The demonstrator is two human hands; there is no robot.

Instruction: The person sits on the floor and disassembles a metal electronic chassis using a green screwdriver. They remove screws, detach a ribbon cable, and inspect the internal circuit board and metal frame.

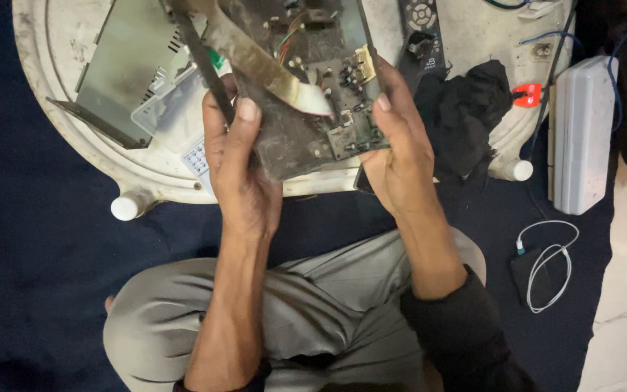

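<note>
White round table [74, 43] carries a grey metal cover [121, 69] and black cloth [466, 109]. Dusty circuit board [306, 109] held above its near edge. Left hand [237, 170] clamps the board's left edge, thumb on top; right hand [397, 156] pinches the right edge.

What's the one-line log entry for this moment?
left hand: holds circuit board | right hand: holds board's other edge | ribbon cable: lies across board | under it: white table

Both forearms are reaching forward, left hand [237, 170] and right hand [399, 156] gripping side by side, thumbs pressing on top.
</note>
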